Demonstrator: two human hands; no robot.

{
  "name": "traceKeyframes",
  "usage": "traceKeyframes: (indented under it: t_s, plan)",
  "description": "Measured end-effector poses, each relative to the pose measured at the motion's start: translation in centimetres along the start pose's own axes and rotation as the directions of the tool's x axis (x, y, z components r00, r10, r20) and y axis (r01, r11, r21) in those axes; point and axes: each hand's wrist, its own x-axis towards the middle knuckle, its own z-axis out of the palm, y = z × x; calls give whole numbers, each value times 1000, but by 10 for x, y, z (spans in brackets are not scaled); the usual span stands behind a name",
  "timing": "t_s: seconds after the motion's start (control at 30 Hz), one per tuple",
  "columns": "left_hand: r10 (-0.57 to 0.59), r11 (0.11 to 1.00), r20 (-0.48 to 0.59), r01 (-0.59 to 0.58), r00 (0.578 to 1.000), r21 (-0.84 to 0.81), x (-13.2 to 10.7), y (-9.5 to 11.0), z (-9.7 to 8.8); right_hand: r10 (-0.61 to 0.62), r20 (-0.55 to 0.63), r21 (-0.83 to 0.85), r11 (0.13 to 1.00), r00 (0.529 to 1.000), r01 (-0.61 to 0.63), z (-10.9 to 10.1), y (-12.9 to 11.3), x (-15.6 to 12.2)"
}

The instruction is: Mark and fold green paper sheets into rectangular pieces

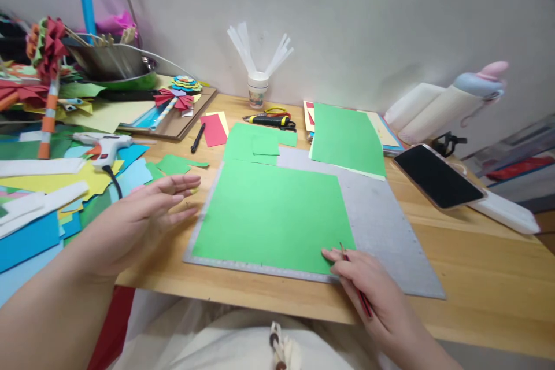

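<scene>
"Which hand is nearer the paper?"

"The right hand (pixel 364 280). It grips a slim pencil (pixel 363 299), and its fingertips rest at the near right corner of the large green sheet (pixel 277 214)."

"So the sheet lies which way from there?"

"Forward and to the left, flat on the grey mat (pixel 385 231). Its long axis seems to run left to right across the person."

"And the left hand (pixel 147 214)?"

"Holding nothing, fingers loosely apart, just beside the mat's left edge and off the sheet. The sheet is to its right."

"Any writing?"

"Tiny marks line the mat's near edge, too blurred to read. Farther off, the phone (pixel 440 176) at the right of the surface (pixel 459 260) shows a dark screen. By the wall, the cup (pixel 257 93) carries a printed picture; I can make out no brand."
</scene>
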Motion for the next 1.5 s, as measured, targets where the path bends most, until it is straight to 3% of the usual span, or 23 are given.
traceKeyframes:
  t_s: [0.17, 0.53, 0.67, 0.73, 0.9, 1.07, 1.2, 1.4, 1.5]
  plan:
    - [-92, 995, 32, 93, 995, -27, 12, 0, 4, 27, 22, 32, 999, 999, -27, 2, 0, 0]
    - [-138, 973, 36, 142, 990, -179, 22, -2, 15, 42, 40, 68, 997, 998, -45, 1, 5, -1]
    - [-135, 970, 187, 168, 973, -177, 16, -7, 22, 35, 22, 70, 997, 999, -36, 2, 4, 0]
    - [-139, 963, 214, 182, 967, -199, 6, -14, 30, 31, 12, 73, 997, 999, -32, 2, 3, 1]
    - [-58, 924, 87, 86, 995, -373, -27, -48, 63, 50, 19, 83, 995, 999, -51, 2, 3, 0]
    - [48, 905, 90, -6, 995, -425, -43, -75, 92, 46, 9, 81, 996, 999, -47, 4, 2, 0]
    - [123, 912, 86, -78, 989, -402, -46, -76, 101, 46, 15, 32, 998, 999, -47, 6, -2, 0]
    - [-17, 953, -76, -7, 997, -304, -38, -75, 104, 48, -12, 25, 999, 999, -47, 4, -5, 0]
    - [-23, 914, -109, -23, 994, -404, -32, -61, 109, 72, -88, 92, 994, 994, -64, 4, -2, -2]
